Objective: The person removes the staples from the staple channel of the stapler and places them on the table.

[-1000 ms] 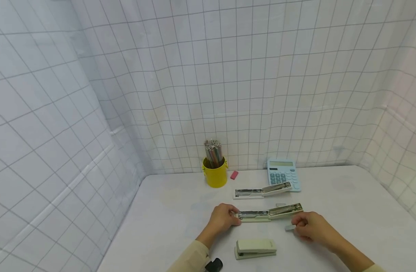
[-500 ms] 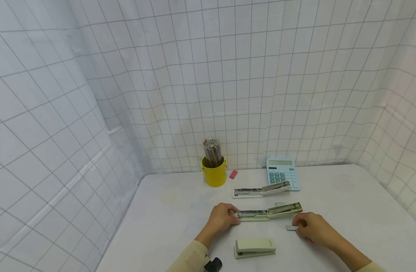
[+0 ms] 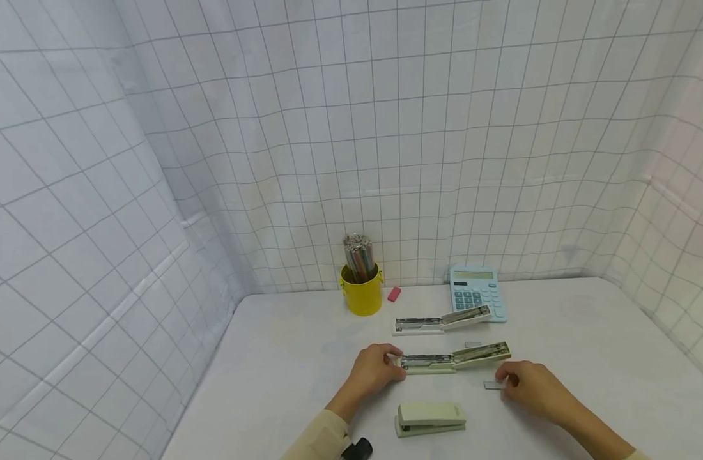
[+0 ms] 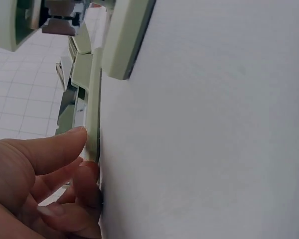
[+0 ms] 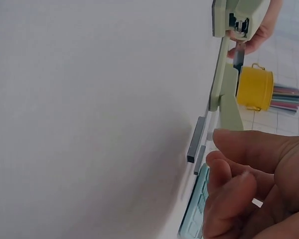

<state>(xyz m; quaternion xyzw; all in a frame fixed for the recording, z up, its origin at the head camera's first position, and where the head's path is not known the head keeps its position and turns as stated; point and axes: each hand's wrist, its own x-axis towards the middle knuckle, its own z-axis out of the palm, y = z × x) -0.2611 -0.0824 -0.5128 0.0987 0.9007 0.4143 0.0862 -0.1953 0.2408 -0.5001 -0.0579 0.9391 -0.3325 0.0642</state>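
The person's left hand [image 3: 376, 370] is resting low over the table [image 3: 288, 358], its forearm slanting up from the lower left, with thumb and fingers pinching the left end of the opened pale green stapler [image 3: 438, 368]. That stapler is lying across the space between the two hands, its top folding back to the right and tilting upward. The right hand [image 3: 535, 388] is hovering close to the tabletop by the stapler's raised end, its forearm slanting in from the lower right. Its fingers are curling loosely with a gap showing between thumb and forefinger, gripping nothing, while a grey staple strip [image 3: 492, 385] is lying flat just beside the fingertips. A closed green stapler [image 3: 431, 419] is sitting nearer the person, and an opened white stapler [image 3: 423, 326] is lying farther back, before the calculator [image 3: 473, 281].
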